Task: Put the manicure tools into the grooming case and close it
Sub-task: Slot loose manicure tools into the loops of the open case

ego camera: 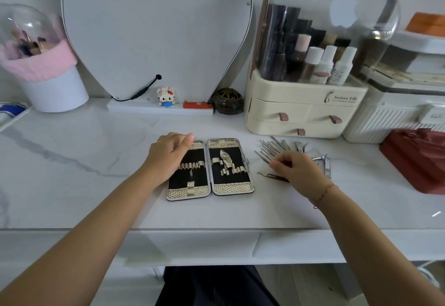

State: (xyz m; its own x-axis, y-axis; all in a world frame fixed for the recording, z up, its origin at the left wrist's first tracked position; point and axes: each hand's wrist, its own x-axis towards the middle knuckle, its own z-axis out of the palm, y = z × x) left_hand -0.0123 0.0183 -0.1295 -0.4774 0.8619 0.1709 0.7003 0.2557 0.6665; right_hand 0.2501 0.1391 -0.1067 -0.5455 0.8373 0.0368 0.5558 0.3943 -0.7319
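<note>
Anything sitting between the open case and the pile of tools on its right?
No. In the head view, only bare marble countertop separates the open case from the tool pile, where the right hand is.

Cosmetics organizer (305,110), mirror (154,28), toy figure (165,97)

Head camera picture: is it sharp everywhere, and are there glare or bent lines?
In the head view, the open case in the middle is fairly sharp; the pink brush holder at the left edge is blurred. The clear lid of the organizer carries a white glare patch. The wide lens bows the table edge and stretches both arms.
</note>
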